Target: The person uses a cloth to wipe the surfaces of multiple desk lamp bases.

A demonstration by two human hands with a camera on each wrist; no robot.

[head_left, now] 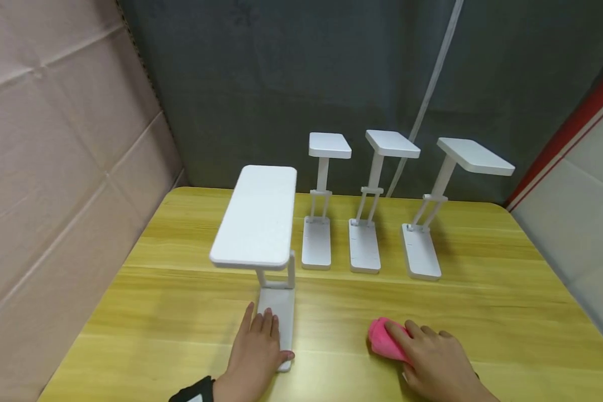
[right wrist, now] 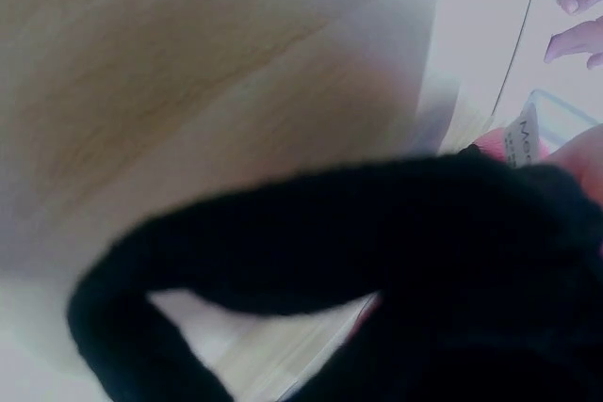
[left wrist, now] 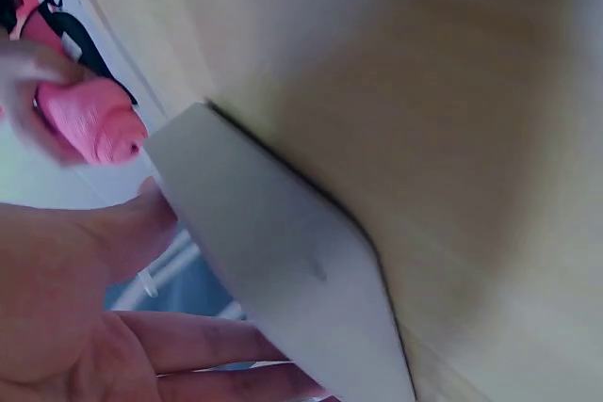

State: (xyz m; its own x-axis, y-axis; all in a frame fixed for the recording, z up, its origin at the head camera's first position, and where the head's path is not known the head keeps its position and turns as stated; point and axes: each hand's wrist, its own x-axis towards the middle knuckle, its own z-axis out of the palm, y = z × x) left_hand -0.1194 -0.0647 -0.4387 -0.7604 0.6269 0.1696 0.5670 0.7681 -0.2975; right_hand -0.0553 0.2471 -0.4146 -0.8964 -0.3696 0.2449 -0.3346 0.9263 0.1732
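Note:
A white foldable phone stand (head_left: pixel 256 215) stands on the left part of the table, its wide plate tilted over its base. My left hand (head_left: pixel 255 349) rests on that stand's base (head_left: pixel 281 312) with fingers stretched out and the thumb at the right edge. In the left wrist view, the thumb and fingers touch the base (left wrist: pixel 273 242). To the right, my right hand (head_left: pixel 437 360) grips a bunched pink cloth (head_left: pixel 386 339) just over the tabletop. A white printed tag (right wrist: pixel 521 138) shows by the cloth in the right wrist view, where a dark strap (right wrist: pixel 283 233) hides much.
Three similar white stands line the back of the wooden table (head_left: pixel 507 312): a left one (head_left: pixel 316 240), a middle one (head_left: pixel 364 245) and a right one (head_left: pixel 422 251). A dark curtain (head_left: pixel 281 84) hangs behind them. Pale panels flank both sides.

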